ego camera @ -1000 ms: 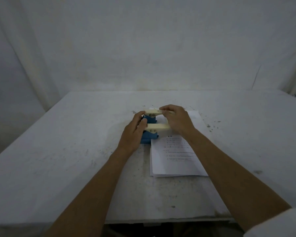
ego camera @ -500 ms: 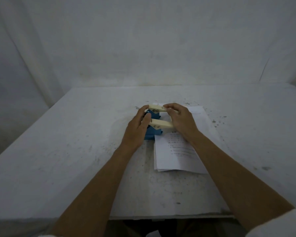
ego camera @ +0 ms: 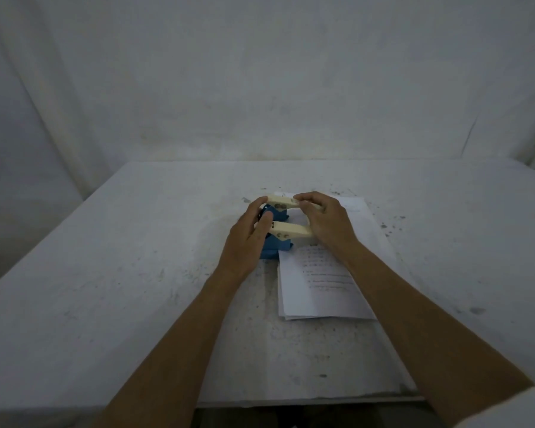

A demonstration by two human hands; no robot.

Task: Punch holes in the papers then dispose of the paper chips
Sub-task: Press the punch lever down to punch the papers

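A blue hole punch (ego camera: 275, 247) with two cream lever arms (ego camera: 289, 232) stands near the middle of the white table (ego camera: 136, 288). A thin stack of printed papers (ego camera: 322, 291) lies to its right, its left edge tucked under the punch. My left hand (ego camera: 249, 239) rests against the punch's left side, fingers touching the cream arms. My right hand (ego camera: 325, 222) lies over the right ends of both arms, fingers curled on them. The punch's handle bar is hidden under my right hand.
The table is speckled with small dark marks, mostly to the right of the papers (ego camera: 386, 225). A white cloth backdrop (ego camera: 260, 88) hangs behind the table. The table's near edge (ego camera: 291, 403) runs just below my forearms.
The view has shifted slightly. Both hands stay on the punch; the cream arms look a little more raised at their left ends than a second ago.
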